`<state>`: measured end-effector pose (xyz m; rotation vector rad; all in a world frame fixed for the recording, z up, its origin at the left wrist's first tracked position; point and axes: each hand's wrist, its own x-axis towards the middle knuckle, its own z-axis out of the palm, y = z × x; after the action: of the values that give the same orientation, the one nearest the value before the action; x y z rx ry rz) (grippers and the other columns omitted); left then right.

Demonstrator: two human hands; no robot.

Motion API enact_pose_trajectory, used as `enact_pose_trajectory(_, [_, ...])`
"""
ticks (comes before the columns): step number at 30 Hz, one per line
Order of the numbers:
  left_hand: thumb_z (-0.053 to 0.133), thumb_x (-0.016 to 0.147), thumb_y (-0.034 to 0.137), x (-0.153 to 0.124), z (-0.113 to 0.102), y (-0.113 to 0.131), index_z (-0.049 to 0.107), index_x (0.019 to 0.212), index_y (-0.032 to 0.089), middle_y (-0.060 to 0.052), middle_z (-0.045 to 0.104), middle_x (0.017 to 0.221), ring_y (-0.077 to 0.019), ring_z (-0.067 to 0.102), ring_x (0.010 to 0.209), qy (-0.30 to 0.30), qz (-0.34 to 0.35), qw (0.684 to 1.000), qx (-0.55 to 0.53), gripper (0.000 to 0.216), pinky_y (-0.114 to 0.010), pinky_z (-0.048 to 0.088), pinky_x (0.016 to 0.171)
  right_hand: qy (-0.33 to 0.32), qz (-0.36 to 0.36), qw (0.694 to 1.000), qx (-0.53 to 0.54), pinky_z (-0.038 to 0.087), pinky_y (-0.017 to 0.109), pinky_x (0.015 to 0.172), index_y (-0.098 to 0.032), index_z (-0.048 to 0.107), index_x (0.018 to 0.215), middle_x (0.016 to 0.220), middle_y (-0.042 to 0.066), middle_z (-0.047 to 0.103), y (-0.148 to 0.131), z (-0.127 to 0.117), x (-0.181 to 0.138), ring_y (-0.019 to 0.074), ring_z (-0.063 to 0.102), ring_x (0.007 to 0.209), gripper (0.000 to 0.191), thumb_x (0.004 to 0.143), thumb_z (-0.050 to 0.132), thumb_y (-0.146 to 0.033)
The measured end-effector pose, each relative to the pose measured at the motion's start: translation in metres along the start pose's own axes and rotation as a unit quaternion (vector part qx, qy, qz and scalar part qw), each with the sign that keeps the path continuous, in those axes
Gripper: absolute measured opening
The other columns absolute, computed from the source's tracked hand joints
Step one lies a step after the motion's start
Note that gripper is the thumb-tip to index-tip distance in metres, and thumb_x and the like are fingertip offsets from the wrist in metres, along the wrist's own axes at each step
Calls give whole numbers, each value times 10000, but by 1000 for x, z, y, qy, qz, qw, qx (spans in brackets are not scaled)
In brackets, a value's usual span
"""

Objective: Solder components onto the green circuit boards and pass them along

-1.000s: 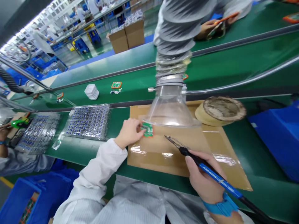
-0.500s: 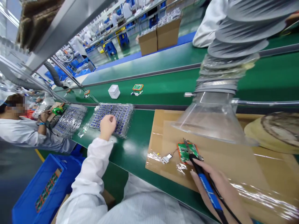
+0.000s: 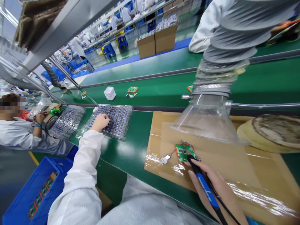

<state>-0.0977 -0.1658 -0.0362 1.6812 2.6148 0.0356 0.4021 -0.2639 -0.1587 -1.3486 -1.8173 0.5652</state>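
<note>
Gripping a blue-handled soldering iron (image 3: 206, 190), the right hand (image 3: 220, 193) is closed around it, tip resting on the green circuit board (image 3: 185, 153) on the cardboard mat (image 3: 234, 162). The left hand (image 3: 100, 122), fingers curled, touches a tray of blue components (image 3: 116, 120).

Blue tool handle (image 3: 206, 190): pale printing runs along it, too blurred to read.
Green circuit board (image 3: 185, 152): markings too small to make out.
Trays of blue parts (image 3: 112, 120): no legible label.
Cardboard boxes (image 3: 157, 39): no readable print facing us.
</note>
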Motion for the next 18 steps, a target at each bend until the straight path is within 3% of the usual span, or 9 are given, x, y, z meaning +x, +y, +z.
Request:
enact_pose_trajectory(4, [590,790,204,8,-7,-6,638,701,183,-66,655,801,-224,621,811,-34,39,998,-26,103,-337,513,865,2,-16,1000,8,588,472,845,-310,634,1304,1101,43,768,-2,-1,1,320,701,1066,406,978,537,-531])
enact_pose_trajectory(8, [595,792,236,0,-23,-7,606,691,191,-65,666,852,-218,614,865,-20,81,995,-51,111,-328,501,902,-28,-17,999,8,595,456,861,-306,612,1344,1168,41,762,-5,-5,2,311,695,1089,420,983,538,-507])
enact_pose_trajectory(12, [577,839,269,-28,-30,13,620,795,184,-50,669,870,-199,605,871,94,118,980,-133,106,-328,489,898,-5,-14,1000,3,609,456,806,-297,639,1295,1116,60,765,-9,-6,6,311,721,1009,401,980,532,-520])
enact_pose_trajectory(15, [659,834,323,-59,-18,56,645,815,179,-11,635,743,-152,567,701,172,133,920,-325,146,-287,486,734,-11,-7,1000,16,615,461,826,-293,635,1282,1128,70,760,-15,-10,7,299,733,998,375,975,562,-495])
enact_pose_trajectory(17, [730,804,357,-83,-3,95,641,778,184,1,617,708,-132,550,652,166,132,846,-490,196,-264,471,655,-10,6,999,47,609,456,886,-287,617,1295,1114,63,772,-20,-14,6,285,735,1037,362,971,599,-448])
enact_pose_trajectory(18, [753,792,373,-95,4,116,623,743,189,3,609,701,-128,554,649,149,134,794,-574,230,-257,472,639,0,16,997,70,603,450,920,-280,610,1296,1102,60,778,-23,-16,6,277,735,1060,356,970,615,-423])
